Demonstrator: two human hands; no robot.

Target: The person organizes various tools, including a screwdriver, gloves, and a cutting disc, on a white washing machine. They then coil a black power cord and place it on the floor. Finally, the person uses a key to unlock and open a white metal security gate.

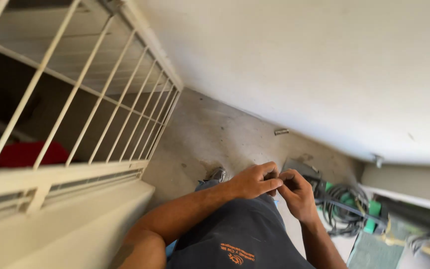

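- Left hand (pixel 252 180) and right hand (pixel 297 193) meet fingertip to fingertip above the person's thigh, over the dark trousers (pixel 240 234).
- A small dark part (pixel 273 176) sits pinched between the two sets of fingertips; too small to tell its kind or long axis.
- Left hand: thumb and forefinger closed on the part from the left. Right hand: fingers curled in, touching it from the right. Neither is nearer; both are on it.
- Shoe (pixel 219 174) on the concrete floor (pixel 210 134), just behind the left wrist.
- Coiled cable (pixel 344 204) and green fittings (pixel 374 209) lie at the floor's right edge, near the wall (pixel 299 65).
- White railing (pixel 100 99) to the left.
- No containers show.
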